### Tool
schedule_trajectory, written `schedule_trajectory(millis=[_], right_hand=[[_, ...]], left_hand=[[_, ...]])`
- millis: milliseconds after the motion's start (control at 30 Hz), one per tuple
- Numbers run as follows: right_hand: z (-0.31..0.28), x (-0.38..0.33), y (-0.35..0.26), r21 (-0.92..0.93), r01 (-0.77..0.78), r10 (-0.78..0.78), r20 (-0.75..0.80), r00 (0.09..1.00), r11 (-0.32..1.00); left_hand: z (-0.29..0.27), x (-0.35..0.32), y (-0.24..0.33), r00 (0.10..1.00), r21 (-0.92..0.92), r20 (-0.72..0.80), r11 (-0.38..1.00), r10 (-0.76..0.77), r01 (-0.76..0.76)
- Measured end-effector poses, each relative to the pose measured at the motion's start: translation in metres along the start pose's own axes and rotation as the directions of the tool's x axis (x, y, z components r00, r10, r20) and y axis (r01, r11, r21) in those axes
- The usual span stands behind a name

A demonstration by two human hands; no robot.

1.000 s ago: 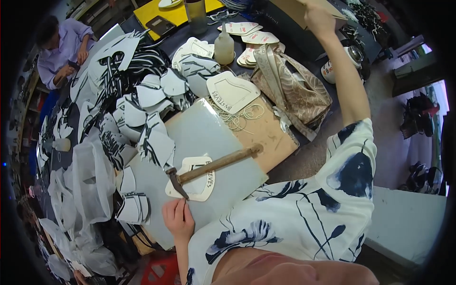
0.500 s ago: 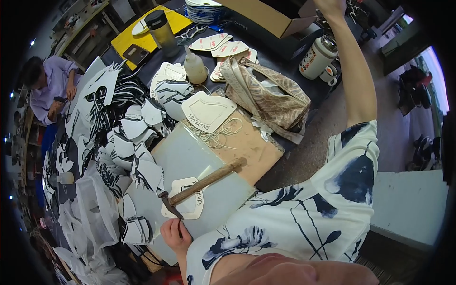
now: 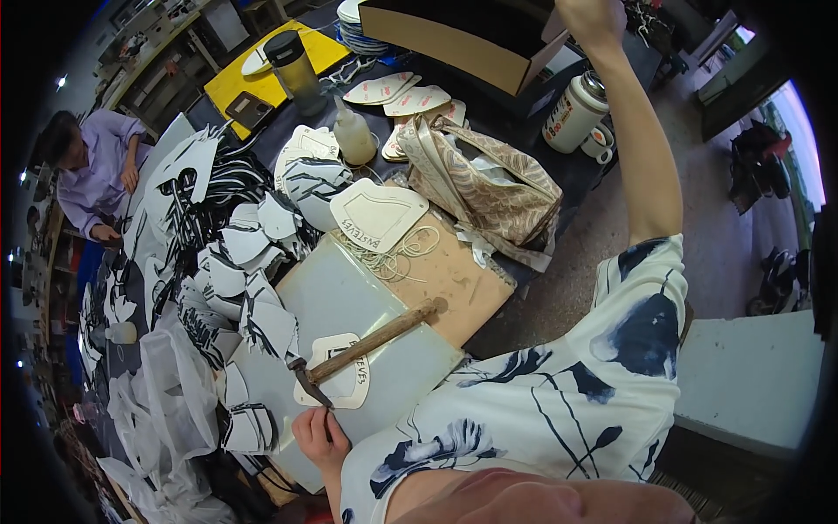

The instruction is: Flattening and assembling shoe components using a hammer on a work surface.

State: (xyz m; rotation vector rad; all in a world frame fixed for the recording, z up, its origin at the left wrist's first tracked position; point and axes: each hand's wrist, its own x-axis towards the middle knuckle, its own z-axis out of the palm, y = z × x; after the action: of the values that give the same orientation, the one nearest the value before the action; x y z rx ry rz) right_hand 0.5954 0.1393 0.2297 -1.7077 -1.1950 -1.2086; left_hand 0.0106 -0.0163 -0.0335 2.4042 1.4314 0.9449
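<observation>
My left hand [image 3: 320,439] rests at the near edge of a grey board [image 3: 336,284], fingers curled together with nothing visible in them. Just beyond its fingertips lies a hammer [image 3: 371,339], its wooden handle slanting up to the right. Under the hammer is a cream card template [image 3: 356,389] with dark writing. My right arm stretches far to the right, and my right hand [image 3: 597,24] is at the flap end of a large cardboard box [image 3: 449,48]. Those fingers look bent against the box, partly cut off by the upper picture edge.
Black-and-white cut pieces [image 3: 240,236] pile up along the left. Beyond the board lie a patterned bag [image 3: 489,179], another template [image 3: 380,217], a squeeze bottle [image 3: 353,135] and a white flask [image 3: 573,113]. A plastic bag [image 3: 170,384] hangs near left. A co-worker [image 3: 100,170] sits far left.
The box's brown panel has swung down toward me, showing more of its dark inside. My right hand has shifted slightly left and nearer. My left hand and the hammer stay put.
</observation>
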Motion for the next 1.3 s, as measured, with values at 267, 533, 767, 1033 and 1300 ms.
schedule_trajectory(millis=[267,533,767,1033,1300], right_hand=[[-0.014,-0.034,-0.003,-0.037,-0.116,0.121,0.182,0.976,0.993],[0.037,-0.021,0.029,-0.052,0.344,-0.345,0.0,0.939,0.937],[0.192,-0.032,-0.223,0.387,0.847,-0.803,-0.329,0.496,0.365],[0.202,-0.057,-0.366,0.6,0.725,-0.712,-0.34,0.614,0.338],[0.197,-0.046,-0.341,0.61,0.56,-0.633,-0.12,0.765,0.561]], left_hand=[[0.003,0.002,0.004,1.0,0.002,0.02,1.0,0.009,-0.009],[-0.007,-0.012,-0.003,0.997,0.059,-0.074,0.998,-0.01,0.014],[-0.049,0.007,-0.019,0.914,0.097,-0.403,0.992,-0.037,0.083],[-0.131,-0.045,-0.098,0.522,0.16,-0.817,0.775,-0.243,0.611],[-0.186,-0.167,-0.225,0.192,0.176,-0.812,0.082,-0.551,0.981]])
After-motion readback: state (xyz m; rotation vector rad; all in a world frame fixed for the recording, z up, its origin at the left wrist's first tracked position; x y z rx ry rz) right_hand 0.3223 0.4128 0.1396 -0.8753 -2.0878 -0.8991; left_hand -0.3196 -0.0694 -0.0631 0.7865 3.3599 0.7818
